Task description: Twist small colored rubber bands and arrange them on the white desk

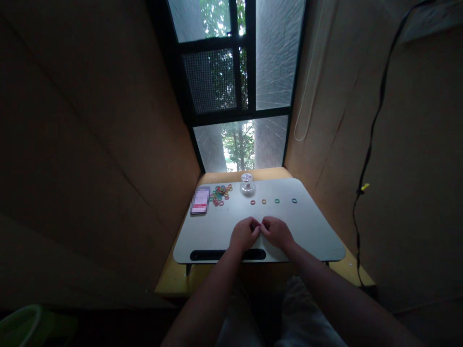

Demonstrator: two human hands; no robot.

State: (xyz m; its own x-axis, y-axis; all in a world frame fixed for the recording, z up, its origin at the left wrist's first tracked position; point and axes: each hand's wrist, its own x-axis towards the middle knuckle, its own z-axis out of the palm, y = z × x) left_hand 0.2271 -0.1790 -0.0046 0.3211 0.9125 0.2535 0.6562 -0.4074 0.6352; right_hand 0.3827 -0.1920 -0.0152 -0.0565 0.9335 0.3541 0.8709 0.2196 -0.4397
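My left hand point(246, 233) and my right hand point(275, 231) meet over the front middle of a white lap desk point(314, 231). Both have curled fingers, and their fingertips touch or nearly touch. Whatever lies between the fingertips is hidden or too small to make out. Beyond them, small bands that look like hair ties lie spaced in a row: a red band point(252, 202), a yellow band point(264, 202), a green band point(277, 201) and a dark teal band point(294, 200). A loose pile of coloured bands point(220, 193) sits at the back left.
A clear round container point(247, 185) stands at the desk's back edge. Left of the pile lies a phone-like device point(200, 200) with a blurred screen. A black slot point(210, 255) runs along the front. Walls flank both sides, and a black cable point(372, 125) hangs at right.
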